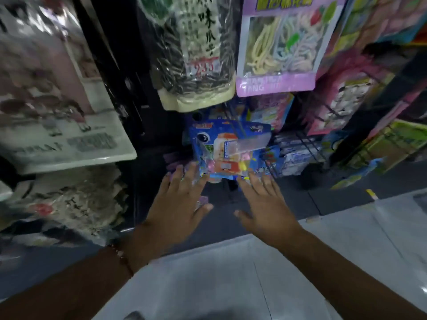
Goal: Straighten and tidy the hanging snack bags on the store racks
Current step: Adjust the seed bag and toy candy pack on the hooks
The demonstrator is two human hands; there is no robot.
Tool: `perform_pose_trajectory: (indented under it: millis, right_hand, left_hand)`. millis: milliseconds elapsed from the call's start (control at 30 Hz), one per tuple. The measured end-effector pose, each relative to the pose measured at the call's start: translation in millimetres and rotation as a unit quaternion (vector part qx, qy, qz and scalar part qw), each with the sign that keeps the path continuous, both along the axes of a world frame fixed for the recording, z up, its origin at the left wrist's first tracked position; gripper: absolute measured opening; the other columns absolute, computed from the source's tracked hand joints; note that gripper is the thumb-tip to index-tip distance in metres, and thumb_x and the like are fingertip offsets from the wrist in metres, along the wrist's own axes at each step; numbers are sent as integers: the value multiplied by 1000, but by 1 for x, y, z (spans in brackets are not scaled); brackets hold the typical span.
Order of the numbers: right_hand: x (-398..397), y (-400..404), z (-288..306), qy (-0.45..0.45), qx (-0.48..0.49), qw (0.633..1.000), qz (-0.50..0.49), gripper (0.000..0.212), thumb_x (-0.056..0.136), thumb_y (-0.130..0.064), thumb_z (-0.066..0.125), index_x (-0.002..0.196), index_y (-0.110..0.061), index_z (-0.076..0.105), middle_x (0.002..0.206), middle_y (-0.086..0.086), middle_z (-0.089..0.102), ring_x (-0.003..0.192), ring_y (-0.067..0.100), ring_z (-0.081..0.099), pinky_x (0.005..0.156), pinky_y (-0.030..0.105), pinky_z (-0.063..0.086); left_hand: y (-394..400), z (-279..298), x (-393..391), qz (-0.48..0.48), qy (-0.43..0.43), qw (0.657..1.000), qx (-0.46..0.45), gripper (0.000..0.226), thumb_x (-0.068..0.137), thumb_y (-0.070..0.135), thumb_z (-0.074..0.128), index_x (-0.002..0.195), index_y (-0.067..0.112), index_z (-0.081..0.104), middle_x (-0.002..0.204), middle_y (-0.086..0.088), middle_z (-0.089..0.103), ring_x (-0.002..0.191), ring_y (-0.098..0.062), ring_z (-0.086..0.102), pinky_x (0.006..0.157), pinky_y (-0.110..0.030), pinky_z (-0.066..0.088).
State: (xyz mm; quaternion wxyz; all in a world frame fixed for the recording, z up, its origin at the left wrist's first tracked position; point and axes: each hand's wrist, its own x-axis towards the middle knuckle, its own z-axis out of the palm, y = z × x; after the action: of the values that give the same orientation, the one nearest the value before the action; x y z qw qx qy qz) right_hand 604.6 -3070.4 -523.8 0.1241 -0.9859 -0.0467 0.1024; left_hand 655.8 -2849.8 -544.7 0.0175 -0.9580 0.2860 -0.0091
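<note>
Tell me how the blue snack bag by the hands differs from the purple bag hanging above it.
The blue snack bag hangs low on the rack, the purple bag higher up. The blue snack bag looks tilted; the purple bag hangs nearly straight. The left hand and right hand reach the blue snack bag's bottom edge; nothing touches the purple bag. Both have clear windows showing the contents.

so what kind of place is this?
Likely a small shop's snack aisle: packaged goods hang in rows, such as the purple candy bag and blue snack bag, beside a wire rack.
</note>
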Motion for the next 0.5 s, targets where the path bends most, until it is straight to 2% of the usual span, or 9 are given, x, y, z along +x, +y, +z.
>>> perform_pose_trajectory:
  millis: [67,167,333,433,500]
  right_hand:
    - [7,-8,-30,-48,-3,999,-10,76,98,-50,44,155,-27,1,163,2,-9,149,30,-10,120,43,-3]
    - [19,-17,-69,-93,6,995,-22,76,98,-53,42,154,-33,-4,162,-5,-18,148,26,-17,121,42,-3]
    - [42,-23,-112,-215,55,974,-42,70,98,-52,40,153,-39,-2,155,-13,-31,148,22,-18,120,41,3]
    - [53,-15,-131,-241,44,968,-45,75,98,-53,39,150,-41,-14,152,-14,-38,147,22,-23,120,42,-1]
    - [59,-11,-135,-271,32,961,-47,78,98,-52,42,151,-39,-14,152,-13,-35,147,24,-21,120,43,-3]
  left_hand:
    - [-8,-31,12,-11,-37,999,-2,70,92,59,26,142,16,49,151,-19,39,131,-46,43,103,-61,39]
    - [-18,-66,26,-23,-97,995,9,71,88,58,30,145,20,45,152,-16,38,132,-45,43,102,-60,41]
    - [-22,-91,55,1,-197,980,-7,68,93,60,23,153,29,19,161,-8,18,141,-45,27,104,-60,38]
    - [-25,-100,64,2,-240,971,10,73,90,59,36,153,26,21,162,-8,13,141,-46,26,103,-61,39]
    - [-26,-105,68,-4,-250,968,15,74,90,60,38,154,27,20,163,-8,10,142,-47,24,105,-62,37]
